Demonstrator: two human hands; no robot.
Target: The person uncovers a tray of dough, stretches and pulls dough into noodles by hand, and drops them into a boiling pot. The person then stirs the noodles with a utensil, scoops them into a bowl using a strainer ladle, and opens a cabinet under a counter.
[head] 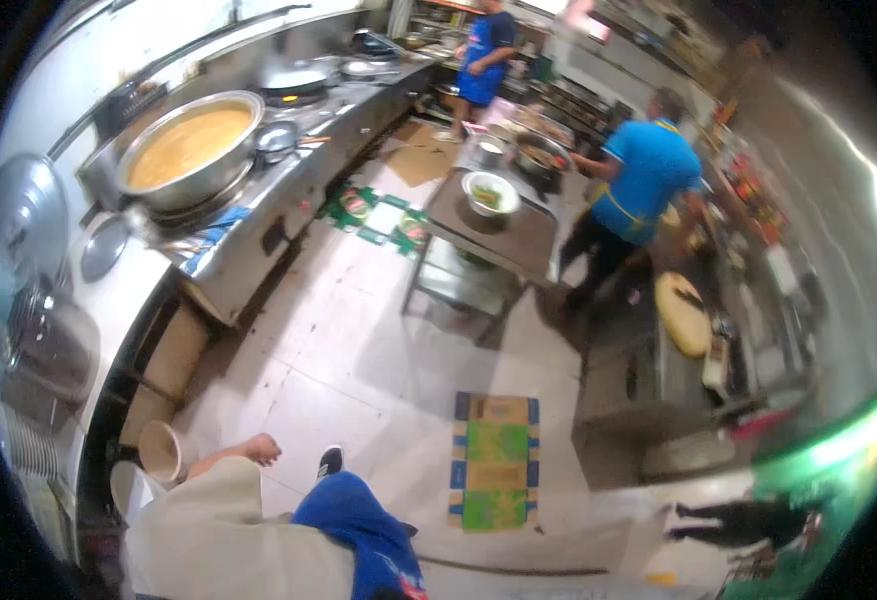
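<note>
My left hand hangs low over the pale tiled floor, its fingers curled and nothing visible in them. Nearest to it are a beige bucket and a white bucket beside the left counter. My right hand is out of view. Below me show my beige sleeve and shirt, a blue apron and one dark shoe. Ahead stands a metal table bearing a white bowl with green food. A large metal pot of orange-brown liquid sits on the stove to the left.
Flattened cardboard lies on the floor. A person in a blue shirt works at the right counter near a round cutting board with a cleaver. Another person stands at the far end. Stacked plates sit at left.
</note>
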